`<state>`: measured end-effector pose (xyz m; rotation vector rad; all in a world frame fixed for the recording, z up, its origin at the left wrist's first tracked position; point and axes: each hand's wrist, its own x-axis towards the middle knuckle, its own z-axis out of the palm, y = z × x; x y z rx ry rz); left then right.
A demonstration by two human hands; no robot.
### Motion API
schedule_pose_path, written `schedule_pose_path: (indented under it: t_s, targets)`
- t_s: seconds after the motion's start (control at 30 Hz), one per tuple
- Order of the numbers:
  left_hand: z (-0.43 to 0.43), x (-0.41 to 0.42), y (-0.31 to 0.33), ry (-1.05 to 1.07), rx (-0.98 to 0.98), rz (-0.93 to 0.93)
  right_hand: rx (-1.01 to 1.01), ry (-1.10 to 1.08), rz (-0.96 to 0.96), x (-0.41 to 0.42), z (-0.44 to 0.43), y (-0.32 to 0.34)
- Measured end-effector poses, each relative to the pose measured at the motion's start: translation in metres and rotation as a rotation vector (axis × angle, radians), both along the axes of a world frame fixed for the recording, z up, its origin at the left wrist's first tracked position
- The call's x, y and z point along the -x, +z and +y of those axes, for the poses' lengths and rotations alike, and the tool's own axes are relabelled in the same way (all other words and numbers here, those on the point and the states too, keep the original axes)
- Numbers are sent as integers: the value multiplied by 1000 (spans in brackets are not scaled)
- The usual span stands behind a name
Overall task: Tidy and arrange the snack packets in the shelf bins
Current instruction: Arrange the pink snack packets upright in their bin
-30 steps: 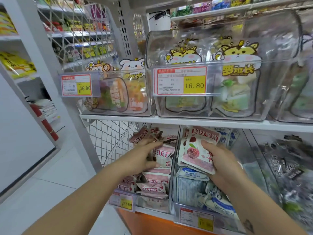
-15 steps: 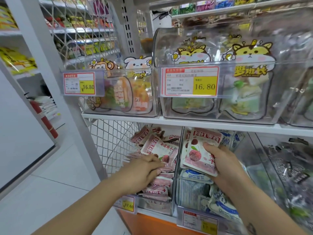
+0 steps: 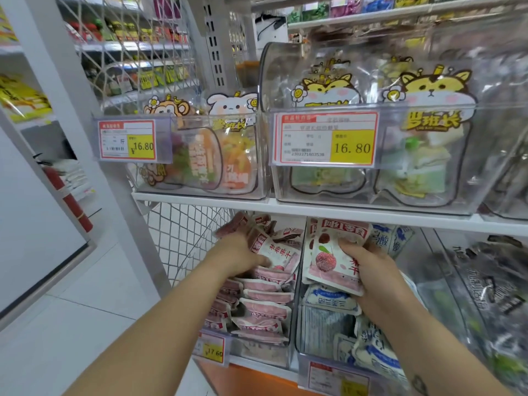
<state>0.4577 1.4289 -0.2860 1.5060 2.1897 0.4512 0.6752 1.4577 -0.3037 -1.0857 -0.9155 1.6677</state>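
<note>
Pink snack packets (image 3: 267,302) fill the clear lower-left bin (image 3: 258,351). My left hand (image 3: 243,252) reaches into that bin and holds one pink packet (image 3: 274,251) upright against the pile. My right hand (image 3: 368,265) grips a small stack of the same pink-and-white packets (image 3: 328,252) above the neighbouring bin (image 3: 303,335), which holds blue-and-white packets (image 3: 331,301).
Above, a white shelf (image 3: 343,208) carries clear bins with cartoon stickers and 16.80 price tags (image 3: 325,138). A wire mesh side panel (image 3: 183,238) closes the shelf's left end. A bin of dark packets (image 3: 491,281) lies to the right. White floor tiles (image 3: 71,324) spread at lower left.
My left hand pushed deeper into the left bin and raised a pink packet upright. My right hand kept its grip on the stack.
</note>
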Motion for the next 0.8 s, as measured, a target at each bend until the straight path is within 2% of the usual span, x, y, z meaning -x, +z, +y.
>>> schedule_pose_path:
  t_s: [0.1,0.2,0.27,0.37,0.47,0.57,0.8]
  targets:
    - [6,1,-3,9,68,-147,1,6,-5,-1,1,1]
    - [7,2,-9,118,-5,-112,-15,17,-30,-1,0,0]
    - [3,-4,-10,104,-70,-26,-27,26,-44,-2,-2,1]
    - [-6,-15,-1,72,-369,-56,-37,49,-35,-4,-5,4]
    - [-25,-24,16,195,-670,-210,-45,118,-17,-8,-11,9]
    - [-46,-28,29,326,-823,-403,-21,284,-35,-13,-17,17]
    - [-66,-35,21,250,-724,-453,-26,456,131,-13,-37,28]
